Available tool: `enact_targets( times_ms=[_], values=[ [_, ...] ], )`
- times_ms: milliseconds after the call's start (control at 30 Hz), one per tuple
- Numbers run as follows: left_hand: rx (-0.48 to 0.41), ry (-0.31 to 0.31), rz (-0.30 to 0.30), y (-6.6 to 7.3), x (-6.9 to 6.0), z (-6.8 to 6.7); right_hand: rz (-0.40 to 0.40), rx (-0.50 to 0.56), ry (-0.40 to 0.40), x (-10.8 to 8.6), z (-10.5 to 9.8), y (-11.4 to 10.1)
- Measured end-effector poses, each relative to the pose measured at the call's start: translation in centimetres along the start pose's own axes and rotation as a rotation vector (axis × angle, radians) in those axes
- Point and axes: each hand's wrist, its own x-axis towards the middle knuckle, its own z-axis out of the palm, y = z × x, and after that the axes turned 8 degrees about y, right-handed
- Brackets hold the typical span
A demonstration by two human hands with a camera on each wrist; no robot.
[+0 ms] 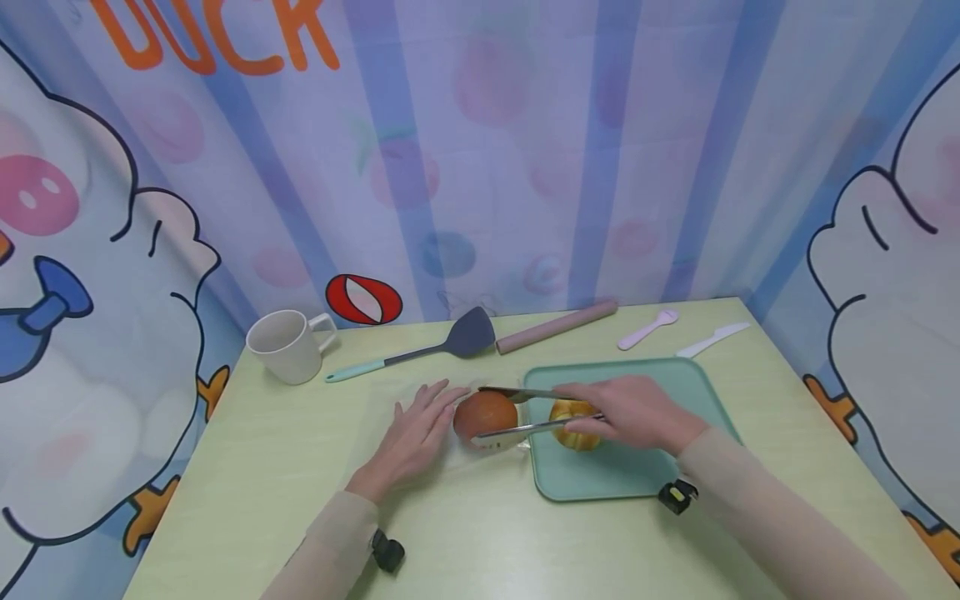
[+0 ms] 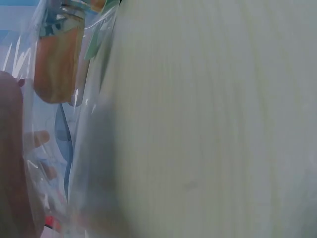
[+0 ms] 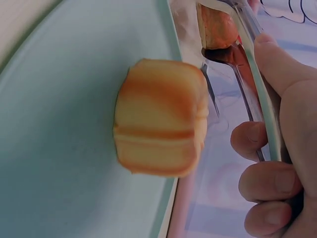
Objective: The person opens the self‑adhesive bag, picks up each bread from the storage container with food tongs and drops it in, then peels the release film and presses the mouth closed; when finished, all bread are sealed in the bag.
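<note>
Metal tongs [image 1: 517, 429] are gripped in my right hand [image 1: 626, 408], their two arms on either side of a round brown bun [image 1: 486, 419]. The bun sits at the mouth of a clear plastic bag [image 2: 86, 163], which lies on the table. My left hand [image 1: 411, 437] rests at the bag with its fingers stretched toward the bun. Through the plastic, the left wrist view shows part of the bun [image 2: 57, 67] and some fingertips. Beneath the right hand, a yellow-brown ridged bread roll [image 3: 158, 119] lies on a green tray [image 1: 592, 487].
A white mug [image 1: 288, 346] stands at the back left. Along the back edge lie a spatula [image 1: 468, 333], a pink rolling stick [image 1: 558, 327], a small pink spoon [image 1: 647, 330] and a white plastic knife [image 1: 712, 340]. A printed curtain [image 1: 510, 167] hangs behind the table.
</note>
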Motion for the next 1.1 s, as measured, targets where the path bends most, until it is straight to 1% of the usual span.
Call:
enact_targets(
  times_ms=[167,400,633,800,1000,1100],
  values=[
    [0.012,0.012,0.025,0.1,-0.1,0.3,-0.018,-0.010,-0.003,0.9,0.7,-0.6],
    [-0.033,-0.007,0.006,0.4,-0.1,0.3,-0.026,-0.010,-0.010,2.1,1.4,-1.5],
    [-0.036,0.011,0.006,0.7,0.0,0.4,-0.056,-0.033,0.021,3.0,1.8,-2.6],
    [-0.008,0.031,0.013,1.0,-0.1,0.4,-0.070,-0.058,0.036,3.4,2.2,-3.2],
    [0.055,0.075,0.062,1.0,-0.1,0.5,-0.076,-0.063,0.054,3.8,2.7,-3.8],
    [0.086,0.093,0.073,0.9,0.0,0.5,-0.070,-0.053,0.057,4.1,3.0,-4.1]
  ],
)
